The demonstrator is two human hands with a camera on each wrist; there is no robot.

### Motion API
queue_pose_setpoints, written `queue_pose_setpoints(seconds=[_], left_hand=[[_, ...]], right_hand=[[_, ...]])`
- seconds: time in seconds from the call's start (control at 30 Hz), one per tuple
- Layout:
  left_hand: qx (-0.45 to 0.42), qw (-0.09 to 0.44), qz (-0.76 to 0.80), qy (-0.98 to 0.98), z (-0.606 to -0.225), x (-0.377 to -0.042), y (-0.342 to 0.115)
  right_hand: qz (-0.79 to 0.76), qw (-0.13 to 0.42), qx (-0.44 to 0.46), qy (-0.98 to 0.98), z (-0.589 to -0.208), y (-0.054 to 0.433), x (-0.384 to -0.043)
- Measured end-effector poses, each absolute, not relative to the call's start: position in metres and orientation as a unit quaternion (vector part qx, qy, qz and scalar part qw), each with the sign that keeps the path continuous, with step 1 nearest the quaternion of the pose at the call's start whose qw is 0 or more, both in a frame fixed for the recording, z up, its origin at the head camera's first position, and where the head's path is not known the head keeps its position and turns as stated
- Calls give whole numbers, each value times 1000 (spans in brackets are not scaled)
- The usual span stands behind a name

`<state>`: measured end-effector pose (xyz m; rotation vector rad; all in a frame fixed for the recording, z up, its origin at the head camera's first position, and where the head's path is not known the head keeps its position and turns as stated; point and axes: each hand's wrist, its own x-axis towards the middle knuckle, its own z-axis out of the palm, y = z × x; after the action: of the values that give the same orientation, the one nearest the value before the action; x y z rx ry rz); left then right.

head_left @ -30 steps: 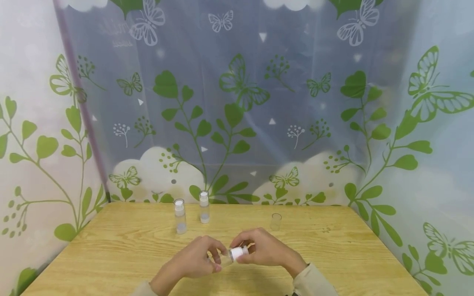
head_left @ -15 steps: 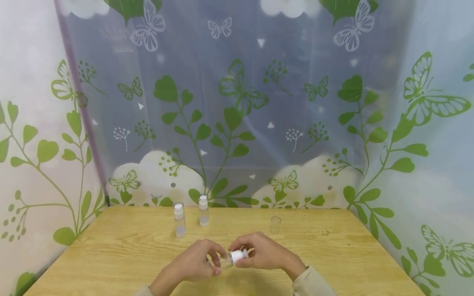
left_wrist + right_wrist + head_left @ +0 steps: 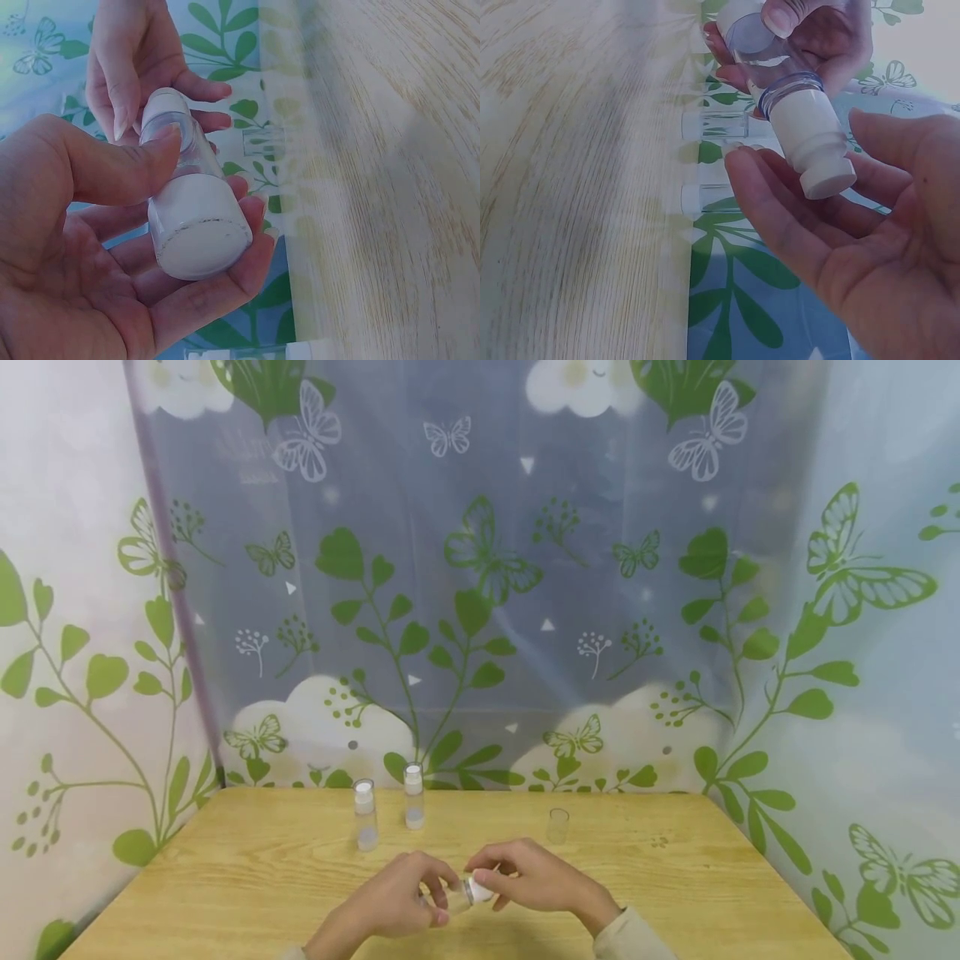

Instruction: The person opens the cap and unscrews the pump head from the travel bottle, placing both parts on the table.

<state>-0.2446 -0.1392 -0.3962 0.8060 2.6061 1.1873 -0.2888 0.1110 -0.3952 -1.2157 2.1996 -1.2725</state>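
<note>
A small clear pump bottle (image 3: pixel 459 897) with a white base and white pump head is held tilted above the table. My left hand (image 3: pixel 408 893) grips its body; in the left wrist view the thumb (image 3: pixel 142 165) lies along its side and the fingers curl under the white base (image 3: pixel 199 229). My right hand (image 3: pixel 536 877) is round the white pump head (image 3: pixel 806 124). In the right wrist view its thumb and fingers (image 3: pixel 780 202) stand apart on either side of the head, with a gap visible.
Two similar capped bottles, one nearer (image 3: pixel 365 818) and one farther (image 3: pixel 414 797), stand upright at the back left of the wooden table (image 3: pixel 247 877). A clear cap (image 3: pixel 558 827) stands at the back right. Behind hangs a leaf-patterned curtain (image 3: pixel 480 693).
The right hand's fingers have loosened and shifted over the pump head, the thumb now lying across it in the head view. The left hand keeps its grip. The head view has tilted slightly upward.
</note>
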Motion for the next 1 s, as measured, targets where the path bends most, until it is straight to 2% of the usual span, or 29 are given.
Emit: queue_pose_setpoints(seconds=[0.53, 1.0], left_hand=[[271, 85, 404, 870, -397, -244, -138], [280, 71, 390, 874, -398, -245, -139]], right_hand=[[-449, 171, -437, 760, -396, 111, -289], [-436, 140, -409, 789, -393, 110, -285]])
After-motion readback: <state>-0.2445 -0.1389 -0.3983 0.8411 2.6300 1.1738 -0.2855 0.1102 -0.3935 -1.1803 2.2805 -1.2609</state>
